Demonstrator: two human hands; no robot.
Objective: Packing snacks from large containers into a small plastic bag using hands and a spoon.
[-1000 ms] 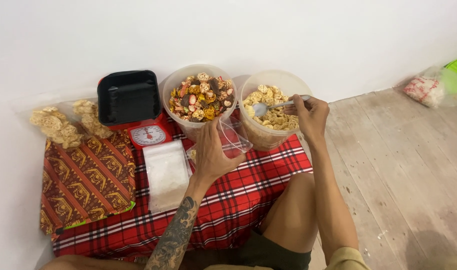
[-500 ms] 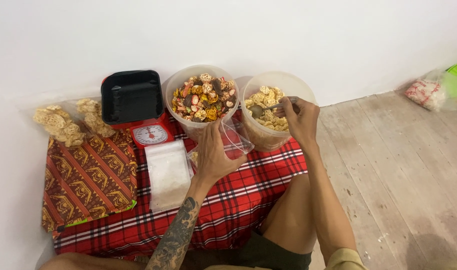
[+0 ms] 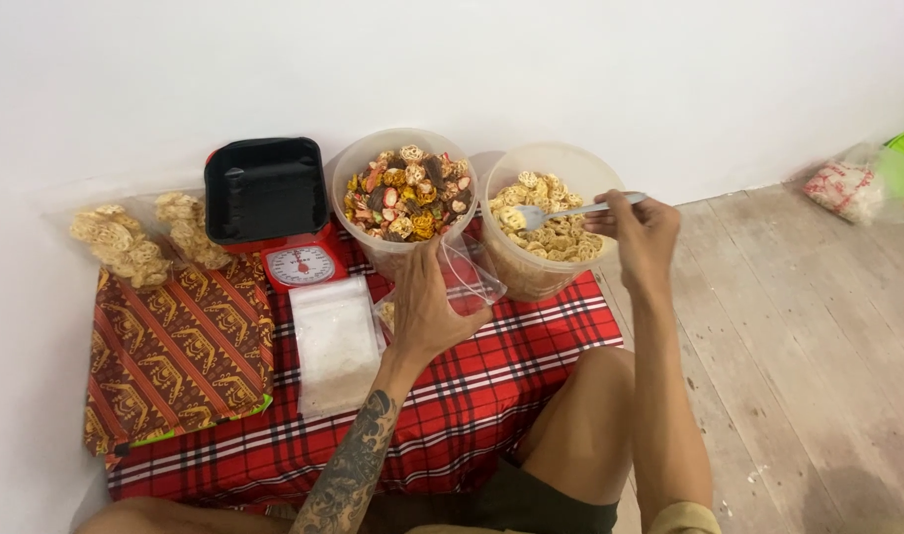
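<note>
My left hand (image 3: 424,302) holds a small clear plastic bag (image 3: 469,272) open-mouthed, just in front of two round plastic tubs. My right hand (image 3: 638,229) grips a metal spoon (image 3: 560,213) with its bowl over the right tub (image 3: 546,220), which holds pale yellow round crackers. The left tub (image 3: 402,190) is full of mixed coloured crackers. The bag has a few crackers at its bottom, mostly hidden by my hand.
A red kitchen scale with a black tray (image 3: 269,203) stands left of the tubs. A stack of clear bags (image 3: 333,341) lies on the red plaid cloth (image 3: 491,386). Filled cracker bags (image 3: 135,242) and a patterned red cloth (image 3: 175,351) are at left. Wooden floor at right, white wall behind.
My right hand dipped the spoon into the yellow crackers, then lifted it back and to the right. My left hand and the bag barely moved.
</note>
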